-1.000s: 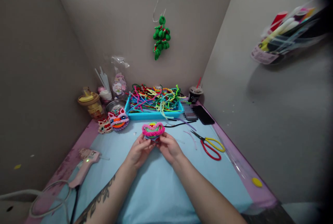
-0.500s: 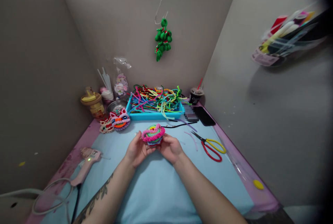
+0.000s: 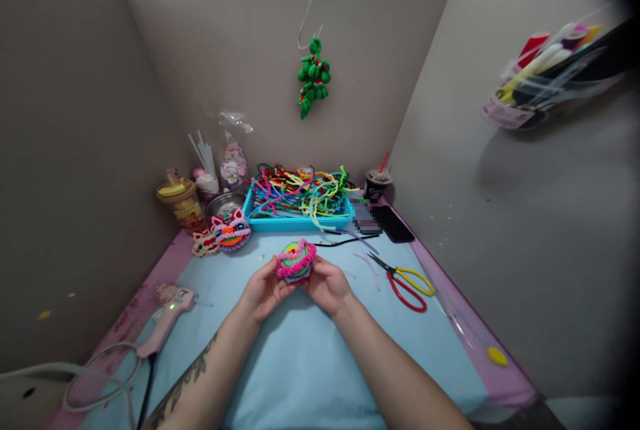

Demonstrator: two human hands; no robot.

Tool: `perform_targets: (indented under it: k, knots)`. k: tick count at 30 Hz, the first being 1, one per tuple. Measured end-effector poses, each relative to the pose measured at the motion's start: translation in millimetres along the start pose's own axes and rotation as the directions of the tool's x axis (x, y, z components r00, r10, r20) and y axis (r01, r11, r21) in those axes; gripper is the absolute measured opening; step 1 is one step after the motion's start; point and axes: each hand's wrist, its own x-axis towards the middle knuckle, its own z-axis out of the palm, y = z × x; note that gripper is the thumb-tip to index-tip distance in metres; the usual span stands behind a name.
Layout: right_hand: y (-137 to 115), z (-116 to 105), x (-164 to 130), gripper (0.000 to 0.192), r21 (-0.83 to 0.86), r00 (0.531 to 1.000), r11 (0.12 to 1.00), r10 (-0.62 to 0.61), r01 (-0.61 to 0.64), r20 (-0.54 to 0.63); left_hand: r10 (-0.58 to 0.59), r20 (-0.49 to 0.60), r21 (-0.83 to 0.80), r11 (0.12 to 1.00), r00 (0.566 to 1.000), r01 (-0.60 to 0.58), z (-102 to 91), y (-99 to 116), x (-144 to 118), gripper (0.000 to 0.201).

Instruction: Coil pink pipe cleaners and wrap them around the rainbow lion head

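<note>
My left hand [image 3: 265, 291] and my right hand [image 3: 327, 285] hold one small pipe-cleaner craft piece [image 3: 295, 261] between them, just above the light blue mat [image 3: 300, 357]. The piece is rounded, with a pink fuzzy rim and green, yellow and blue coils inside. It is tilted so its face points up and left. Fingers of both hands wrap its lower sides and hide its underside.
A blue tray of coloured pipe cleaners [image 3: 300, 200] stands behind the hands. Red-and-yellow scissors [image 3: 407, 280] lie to the right, a phone [image 3: 395, 222] and a cup [image 3: 376, 183] beyond. Two finished lion-face pieces [image 3: 225, 231], jars [image 3: 180, 202] and a pink glue gun [image 3: 163, 320] are on the left. Grey partition walls enclose the desk.
The craft piece has been turned in my hands, from facing away and level to tilted with its coiled face showing. Both hands have drawn slightly nearer to me.
</note>
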Motion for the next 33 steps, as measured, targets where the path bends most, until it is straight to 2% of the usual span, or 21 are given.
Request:
perform_targets:
  k: [8, 14, 17, 21, 27, 33]
  knots:
    - [2, 6, -6, 0.022, -0.016, 0.999, 0.999, -0.032, 0.031, -0.027, 0.034, -0.107, -0.046, 0.998, 0.994, -0.040, -1.7, 6, 1, 0.017]
    - [8, 15, -12, 0.031, -0.115, 0.999, 0.992, -0.043, 0.043, 0.004, 0.082, -0.103, -0.048, 0.995, 0.991, -0.088, 2.5, 11, 1, 0.020]
    - [9, 12, -10, 0.027, -0.070, 1.000, 0.997, -0.018, 0.017, -0.009, 0.114, -0.097, -0.040, 0.992, 0.989, -0.118, 4.6, 13, -2, 0.022]
    - [9, 0, -4, 0.020, 0.066, 0.998, 0.997, 0.038, -0.034, -0.057, 0.204, -0.092, 0.001, 0.979, 0.975, -0.205, 9.8, 14, -7, 0.038]
    - [7, -6, -1, 0.017, 0.186, 0.985, 0.973, 0.153, -0.136, -0.084, 0.248, -0.188, -0.008, 0.967, 0.950, -0.254, 12.2, 12, -9, 0.024]
    - [5, -9, 0, 0.016, 0.211, 0.983, 0.966, 0.166, -0.147, -0.076, 0.265, -0.133, 0.017, 0.964, 0.955, -0.265, 10.9, 11, -9, 0.018]
